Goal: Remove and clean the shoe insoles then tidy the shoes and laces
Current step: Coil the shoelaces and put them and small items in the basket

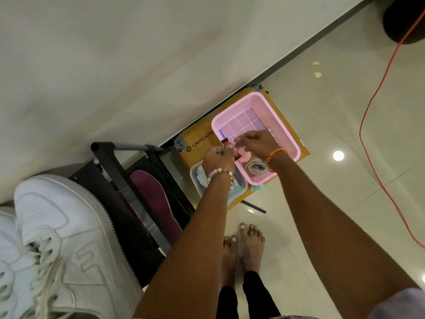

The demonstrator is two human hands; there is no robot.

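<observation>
— While both arms reach down over the pink basket [288, 134], what are the fingers doing?

— The left hand [217, 156], at about 8 o'clock from the basket's middle, has its fingers curled tight round a small red packet [230, 147]. The right hand [257, 142] comes in from 4 o'clock with its fingers bent and pinched close together at the same packet's upper end. Both hands meet just over the basket's near-left rim. What the packet holds I cannot tell.

— And the wrists?

— A beaded bracelet [220, 172] on the left, an orange thread band [274, 155] on the right.

— What lies in the basket?

— Coiled pale laces [256, 168] at its 6 o'clock corner, and a small pink round thing [244, 157] just beside them, under the hands. The basket sits on a brown cardboard box [200, 143] against the wall.

— Where are the shoes and insoles?

— Two white shoes [57, 238] fill the 8 o'clock corner of the view, close to the camera, their laces loose. A maroon insole [151, 194] lies on a black rack [115, 176] between the shoes and the box, toward 9 o'clock from the hands.

— Anything else nearby?

— A clear tub [195, 178] with pale cloth in it, touching the basket's near-left side, beneath the left wrist. Bare feet [243, 245] stand on the glossy tiled floor [322, 192] at 6 o'clock, and an orange cable [368, 111] runs across the floor at 3 o'clock, well apart from the basket.
</observation>
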